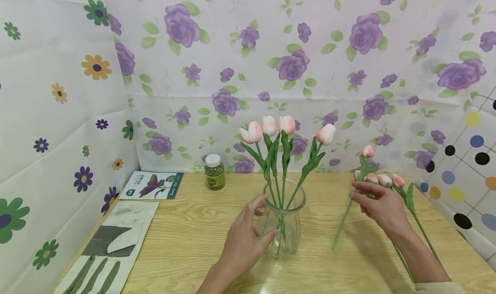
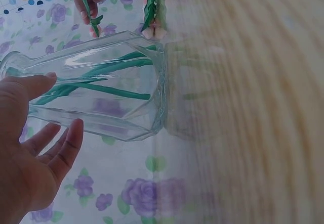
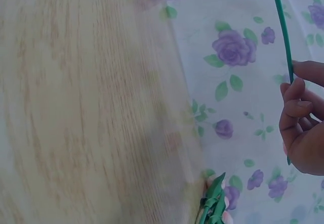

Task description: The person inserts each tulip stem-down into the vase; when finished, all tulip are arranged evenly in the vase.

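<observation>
A clear glass vase (image 1: 284, 238) stands on the table with several pink-and-white artificial tulips (image 1: 287, 125) in it, their green stems (image 2: 121, 92) crossing inside the glass. My left hand (image 1: 243, 238) is at the vase's left side, thumb and fingers spread around it without curling tight. Off to the right, my right hand (image 1: 381, 205) pinches a single tulip (image 1: 368, 151) by its stem (image 3: 282, 27), bloom up and stem end slanting down to the left. Several more tulips (image 1: 385, 180) lie on the table behind and below that hand.
At the back stands a small jar with a white lid (image 1: 215, 172). A printed card (image 1: 152, 185) and a pale cloth-like sheet with grey and green shapes (image 1: 110, 242) lie along the table's left edge. Flower-printed sheets (image 1: 248, 74) wall the table in.
</observation>
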Motion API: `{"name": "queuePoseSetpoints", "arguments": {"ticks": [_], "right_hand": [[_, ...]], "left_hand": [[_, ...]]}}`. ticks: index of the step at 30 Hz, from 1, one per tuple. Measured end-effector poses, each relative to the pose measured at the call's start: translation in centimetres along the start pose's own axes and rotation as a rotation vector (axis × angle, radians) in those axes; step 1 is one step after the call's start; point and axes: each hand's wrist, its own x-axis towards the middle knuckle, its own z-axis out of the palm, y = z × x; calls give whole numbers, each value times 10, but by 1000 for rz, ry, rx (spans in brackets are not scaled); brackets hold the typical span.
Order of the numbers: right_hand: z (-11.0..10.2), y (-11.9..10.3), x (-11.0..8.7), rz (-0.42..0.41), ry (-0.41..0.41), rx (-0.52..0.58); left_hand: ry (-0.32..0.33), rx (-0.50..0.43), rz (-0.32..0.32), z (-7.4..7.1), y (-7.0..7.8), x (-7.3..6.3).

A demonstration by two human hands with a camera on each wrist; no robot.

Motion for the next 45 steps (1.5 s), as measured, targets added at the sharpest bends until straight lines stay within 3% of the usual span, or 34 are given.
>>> {"name": "queuePoseSetpoints", "arguments": {"ticks": [14,23,27,36,45], "right_hand": [[5,-12,2,-22,19,36],[12,-21,1,-112,57,26],[14,-28,2,-91,77,45],[17,-41,4,-87,100,303],[22,-51,3,-125,178,425]], "left_hand": [[15,14,-17,2,2,-1],[14,17,-24,3,3,-3],[19,18,-18,3,3,-3],[34,35,-2,4,3,-2],[34,43,4,4,2,-2]]}}
